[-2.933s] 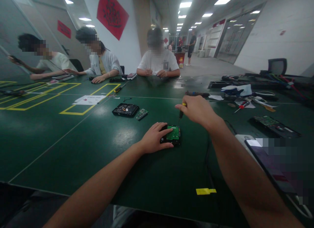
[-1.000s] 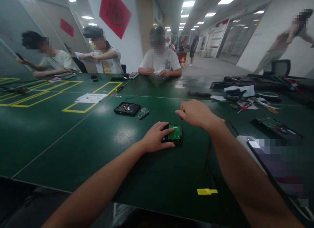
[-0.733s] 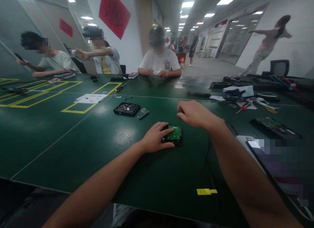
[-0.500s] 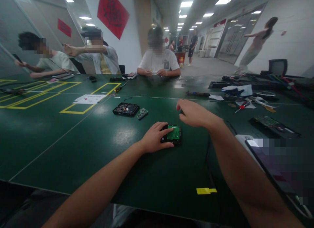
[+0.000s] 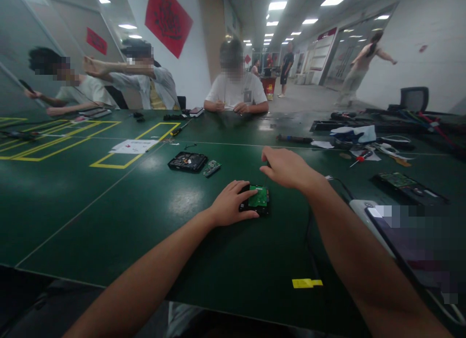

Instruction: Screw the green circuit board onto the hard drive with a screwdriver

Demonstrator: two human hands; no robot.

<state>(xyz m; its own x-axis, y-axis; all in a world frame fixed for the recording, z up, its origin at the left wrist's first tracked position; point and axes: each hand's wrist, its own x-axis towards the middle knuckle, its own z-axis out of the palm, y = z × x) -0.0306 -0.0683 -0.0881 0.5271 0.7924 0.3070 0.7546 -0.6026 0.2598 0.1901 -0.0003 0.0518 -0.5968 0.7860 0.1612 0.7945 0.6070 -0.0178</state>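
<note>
A small black hard drive (image 5: pixel 257 203) with a green circuit board on top lies on the green table (image 5: pixel 120 216). My left hand (image 5: pixel 228 203) rests on its left side, fingers curled over the edge, holding it down. My right hand (image 5: pixel 286 167) hovers just above and behind the drive, fingers closed round a screwdriver handle that is almost fully hidden in the fist. The tool's tip is not visible.
A second opened drive (image 5: pixel 187 161) and a loose circuit board (image 5: pixel 211 168) lie further back left. Tools, boards and cables clutter the right side (image 5: pixel 367 148). A phone (image 5: pixel 411 241) lies at my right. A yellow tag (image 5: pixel 307 282) sits near the front edge. Three people sit opposite.
My right hand has turned on the screwdriver, whose yellow handle end no longer shows. A person opposite has stretched an arm out to the left. Someone has walked along the far right wall.
</note>
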